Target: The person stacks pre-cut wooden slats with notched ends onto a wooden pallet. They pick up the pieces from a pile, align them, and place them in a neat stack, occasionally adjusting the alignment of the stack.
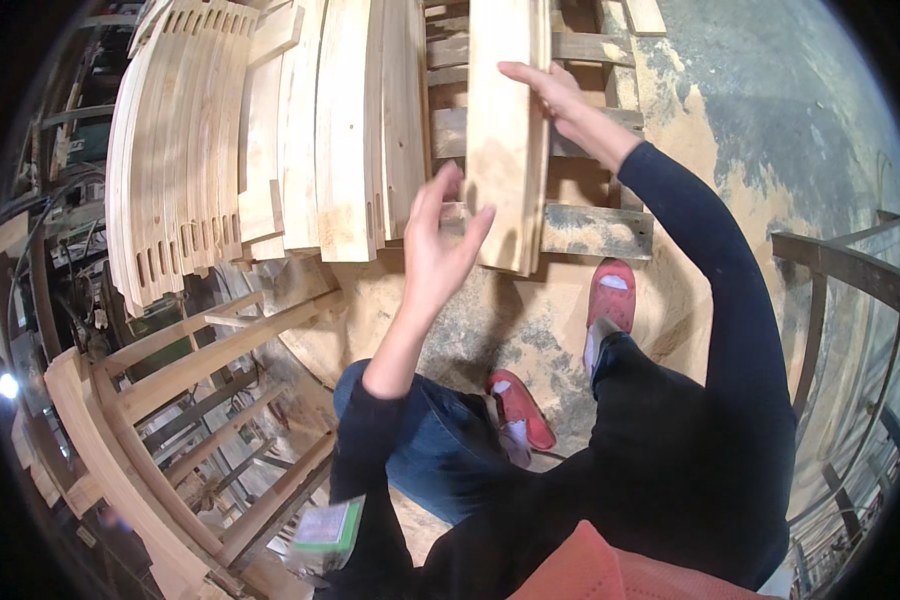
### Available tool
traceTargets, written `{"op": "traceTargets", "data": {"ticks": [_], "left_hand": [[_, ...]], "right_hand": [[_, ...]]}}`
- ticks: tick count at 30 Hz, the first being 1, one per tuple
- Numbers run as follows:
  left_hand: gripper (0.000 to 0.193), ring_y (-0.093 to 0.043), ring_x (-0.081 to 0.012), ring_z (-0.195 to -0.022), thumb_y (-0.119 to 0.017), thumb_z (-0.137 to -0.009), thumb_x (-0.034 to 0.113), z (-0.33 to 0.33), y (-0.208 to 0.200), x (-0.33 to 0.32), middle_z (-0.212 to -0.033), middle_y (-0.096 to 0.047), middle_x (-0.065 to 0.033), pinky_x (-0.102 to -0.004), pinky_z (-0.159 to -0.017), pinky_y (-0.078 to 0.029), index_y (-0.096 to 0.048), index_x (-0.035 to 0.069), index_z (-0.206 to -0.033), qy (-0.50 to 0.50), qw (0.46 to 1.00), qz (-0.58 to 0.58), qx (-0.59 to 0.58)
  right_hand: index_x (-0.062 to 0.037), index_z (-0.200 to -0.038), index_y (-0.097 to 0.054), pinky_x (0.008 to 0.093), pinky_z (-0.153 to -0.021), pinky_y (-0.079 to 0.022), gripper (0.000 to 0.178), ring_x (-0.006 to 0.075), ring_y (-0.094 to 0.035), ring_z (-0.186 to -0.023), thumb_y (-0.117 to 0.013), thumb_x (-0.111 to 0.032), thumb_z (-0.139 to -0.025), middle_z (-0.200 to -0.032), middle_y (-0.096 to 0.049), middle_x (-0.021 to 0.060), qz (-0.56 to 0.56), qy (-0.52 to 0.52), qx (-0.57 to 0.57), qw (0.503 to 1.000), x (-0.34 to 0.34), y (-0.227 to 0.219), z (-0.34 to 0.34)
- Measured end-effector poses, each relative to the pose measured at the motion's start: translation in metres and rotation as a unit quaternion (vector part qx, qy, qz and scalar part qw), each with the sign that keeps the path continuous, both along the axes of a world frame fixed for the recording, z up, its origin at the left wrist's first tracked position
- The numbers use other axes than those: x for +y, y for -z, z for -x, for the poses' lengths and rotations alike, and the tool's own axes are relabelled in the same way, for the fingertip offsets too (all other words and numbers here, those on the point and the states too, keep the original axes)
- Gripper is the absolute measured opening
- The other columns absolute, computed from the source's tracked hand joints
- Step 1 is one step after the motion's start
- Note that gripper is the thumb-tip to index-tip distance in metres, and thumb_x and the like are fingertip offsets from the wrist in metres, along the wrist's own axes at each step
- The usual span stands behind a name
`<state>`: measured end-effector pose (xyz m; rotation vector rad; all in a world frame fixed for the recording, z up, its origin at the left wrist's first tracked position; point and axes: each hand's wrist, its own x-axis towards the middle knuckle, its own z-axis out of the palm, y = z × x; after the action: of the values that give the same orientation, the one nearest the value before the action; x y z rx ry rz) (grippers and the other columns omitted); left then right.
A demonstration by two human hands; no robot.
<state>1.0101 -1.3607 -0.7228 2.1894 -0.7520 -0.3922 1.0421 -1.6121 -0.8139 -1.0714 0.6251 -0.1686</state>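
Note:
A short stack of long pale wooden boards (500,150) lies over the pallet slats ahead of me. My right hand (562,100) grips the stack's right edge, thumb across the top face and fingers down the side, partly hidden. Beside the near left corner of the stack is my left hand (435,245), thumb and fingers spread, holding nothing; whether its thumb touches the boards I cannot tell. To the left stand more planks (348,130) side by side, and beyond them a row of slotted wooden pieces (175,150) with oval holes near their ends.
The wooden pallet (595,232) rests on a sawdust-covered floor (570,300). A wooden frame with rails (230,345) stands at lower left. A dark metal frame (830,255) stands at right. My red shoes (611,300) are close to the pallet.

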Motion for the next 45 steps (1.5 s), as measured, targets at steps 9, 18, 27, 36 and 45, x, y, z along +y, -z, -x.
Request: {"op": "traceTargets", "data": {"ticks": [9, 18, 27, 36, 45], "left_hand": [[0.063, -0.066, -0.0212, -0.101, -0.072, -0.083, 0.026, -0.03, 0.027, -0.092, -0.114, -0.065, -0.0178, -0.0346, -0.084, -0.056, -0.048, -0.008, -0.13, -0.037, 0.826, 0.181, 0.533], [0.084, -0.066, -0.035, -0.099, -0.086, -0.061, 0.028, -0.041, -0.039, -0.101, -0.112, -0.063, -0.0257, -0.0462, -0.088, -0.053, -0.047, -0.009, -0.125, -0.065, 0.991, -0.024, 0.113], [0.121, -0.034, -0.0447, -0.131, -0.082, -0.066, 0.04, -0.016, 0.066, -0.114, -0.143, -0.029, -0.0319, -0.0577, -0.107, -0.028, -0.009, -0.004, -0.152, -0.071, 0.951, -0.267, -0.14], [0.12, -0.037, -0.0438, -0.127, -0.084, -0.062, 0.039, -0.036, 0.061, -0.142, -0.134, -0.038, -0.0292, -0.0559, -0.107, -0.027, -0.014, -0.004, -0.149, -0.083, 0.96, -0.25, -0.1], [0.105, -0.048, -0.0391, -0.117, -0.087, -0.054, 0.037, -0.047, 0.067, -0.139, -0.121, -0.049, -0.0247, -0.0469, -0.103, -0.037, -0.033, -0.004, -0.135, -0.097, 0.969, -0.213, -0.084]], "right_hand": [[0.005, -0.129, -0.052, 0.0369, -0.094, -0.052, 0.069, 0.0234, -0.062, -0.111, -0.08, -0.035, -0.081, -0.122, -0.062, 0.0175, -0.121, 0.003, -0.072, 0.99, -0.016, -0.041, 0.059], [-0.0067, -0.142, -0.044, 0.0393, -0.107, -0.034, 0.08, 0.0214, -0.045, -0.125, -0.062, -0.061, -0.088, -0.136, -0.051, 0.0102, -0.094, 0.037, -0.141, 0.985, -0.057, -0.05, 0.039], [-0.0088, -0.142, -0.044, 0.0328, -0.088, -0.045, 0.064, 0.0159, -0.053, -0.1, -0.07, -0.029, -0.087, -0.118, -0.057, 0.0063, 0.04, 0.182, 0.059, 0.981, -0.12, 0.025, 0.089], [-0.0116, -0.14, -0.047, 0.03, -0.09, -0.046, 0.048, 0.012, -0.057, -0.104, -0.059, -0.024, -0.096, -0.116, -0.059, 0.0002, -0.013, 0.128, 0.085, 0.988, -0.107, 0.023, 0.102], [-0.0105, -0.131, -0.053, 0.0261, -0.078, -0.049, 0.041, 0.0092, -0.058, -0.094, -0.062, -0.021, -0.093, -0.104, -0.06, -0.0017, -0.04, 0.098, 0.074, 0.992, -0.087, 0.019, 0.103]]}}
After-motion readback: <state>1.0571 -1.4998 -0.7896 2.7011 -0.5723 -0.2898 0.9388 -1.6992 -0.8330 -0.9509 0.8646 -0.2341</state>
